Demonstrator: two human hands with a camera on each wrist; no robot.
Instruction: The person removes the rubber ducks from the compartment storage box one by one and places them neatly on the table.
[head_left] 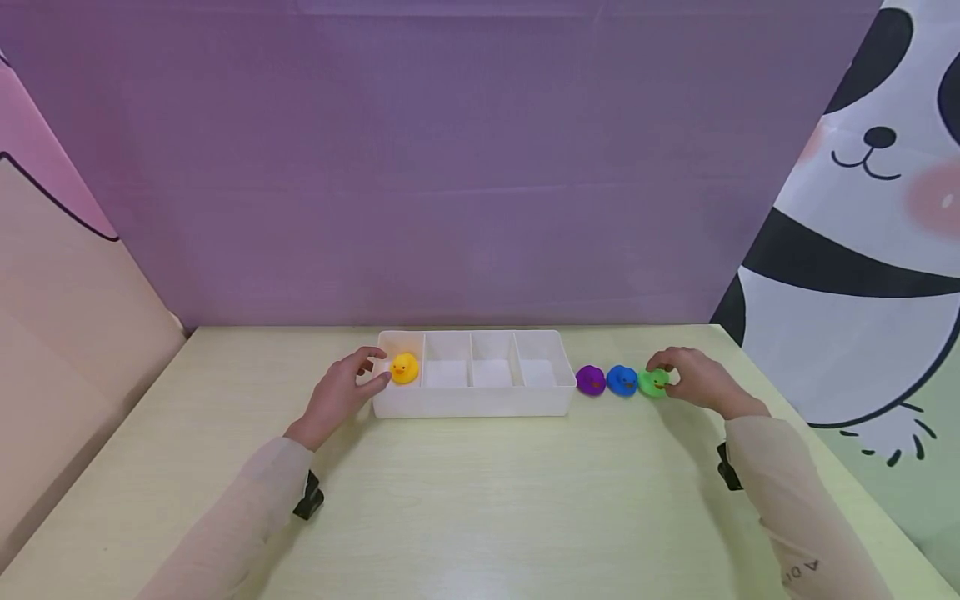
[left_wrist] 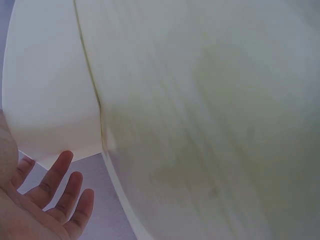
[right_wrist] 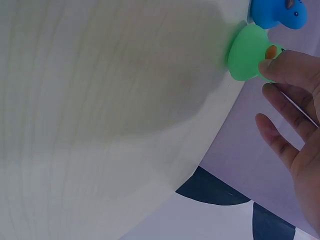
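A white tray (head_left: 472, 402) with a row of compartments stands near the back of the table. In its leftmost compartment sits a yellow rubber duck (head_left: 404, 367). My left hand (head_left: 347, 390) is at the tray's left end, thumb and fingers apart; the left wrist view shows its fingers (left_wrist: 62, 170) spread beside the white wall. Right of the tray, a purple duck (head_left: 590, 380), a blue duck (head_left: 622, 380) and a green duck (head_left: 651, 382) are lined up. My right hand (head_left: 697, 382) pinches the green duck's head between thumb and fingers, its other fingers loose.
The pale wooden table (head_left: 480, 500) ends at a purple backdrop (head_left: 450, 167) behind the tray. A panda picture (head_left: 862, 333) covers the wall past the right table edge. Dark wrist cameras sit under both sleeves.
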